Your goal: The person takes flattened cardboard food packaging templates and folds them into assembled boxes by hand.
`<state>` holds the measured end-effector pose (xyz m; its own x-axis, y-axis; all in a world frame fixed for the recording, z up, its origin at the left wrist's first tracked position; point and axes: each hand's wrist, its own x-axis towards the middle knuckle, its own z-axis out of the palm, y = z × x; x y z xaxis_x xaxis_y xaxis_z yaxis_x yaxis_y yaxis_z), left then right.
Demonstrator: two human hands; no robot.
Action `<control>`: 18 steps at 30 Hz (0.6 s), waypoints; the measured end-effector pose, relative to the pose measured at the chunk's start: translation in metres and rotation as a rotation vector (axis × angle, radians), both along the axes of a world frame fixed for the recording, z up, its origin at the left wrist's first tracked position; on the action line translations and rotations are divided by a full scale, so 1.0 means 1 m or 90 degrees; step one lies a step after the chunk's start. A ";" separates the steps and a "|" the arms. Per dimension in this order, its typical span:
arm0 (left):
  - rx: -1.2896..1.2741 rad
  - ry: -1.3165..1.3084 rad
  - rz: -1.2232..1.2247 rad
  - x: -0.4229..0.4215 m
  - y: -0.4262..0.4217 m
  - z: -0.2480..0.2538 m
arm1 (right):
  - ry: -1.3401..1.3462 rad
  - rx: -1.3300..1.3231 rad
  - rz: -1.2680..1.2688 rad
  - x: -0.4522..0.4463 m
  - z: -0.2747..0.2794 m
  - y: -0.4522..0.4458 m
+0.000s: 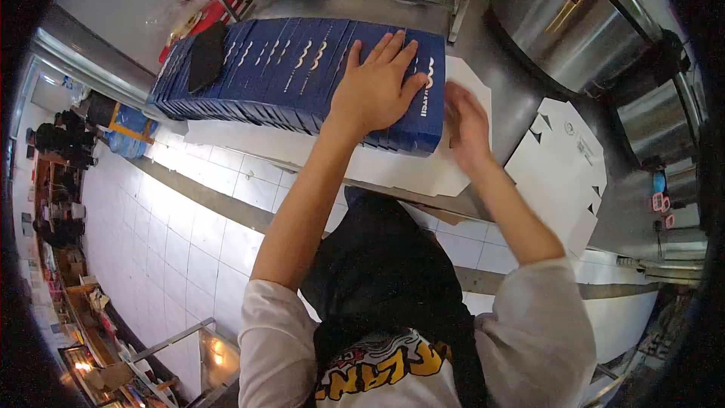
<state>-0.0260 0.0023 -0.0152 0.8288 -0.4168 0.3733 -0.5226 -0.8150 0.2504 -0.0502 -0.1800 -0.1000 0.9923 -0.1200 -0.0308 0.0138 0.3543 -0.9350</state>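
The right end of the blue boxes [264, 68] is found just to the left of the right hand [470, 128], with its fingers set by that end face. The row is laid long from left to right, and its left end is tipped a little to the near side. The right hand is placed nearer to the end face, while the left hand [374, 91] is laid flat on top, close to the same end. Its fingers are held straight and a bit spread, and nothing is gripped by them. The right fingers are bent and blurred; whether the boxes are touched or held by them cannot be told.

The boxes are packed side by side like thin books. They are dark blue, marked with white waves, and white letters are seen at the right end. A black pad [205, 57] is set on top at the left. White card [423, 174] is seen under the row, on the metal counter [507, 91]. Another card [559, 174] is laid flat to the right.
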 end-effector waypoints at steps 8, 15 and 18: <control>0.006 -0.030 0.021 0.000 -0.001 -0.004 | 0.043 0.005 -0.188 -0.083 -0.014 0.079; 0.028 -0.018 0.033 0.001 -0.004 -0.004 | 0.020 0.021 -0.249 -0.084 -0.029 0.096; 0.037 -0.016 0.033 0.002 -0.004 -0.004 | -0.004 -0.006 -0.263 -0.085 -0.019 0.098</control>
<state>-0.0239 -0.0017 -0.0188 0.8406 -0.3954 0.3701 -0.4848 -0.8540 0.1887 -0.1352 -0.0825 -0.1186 0.8610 -0.5082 -0.0220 0.1586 0.3093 -0.9377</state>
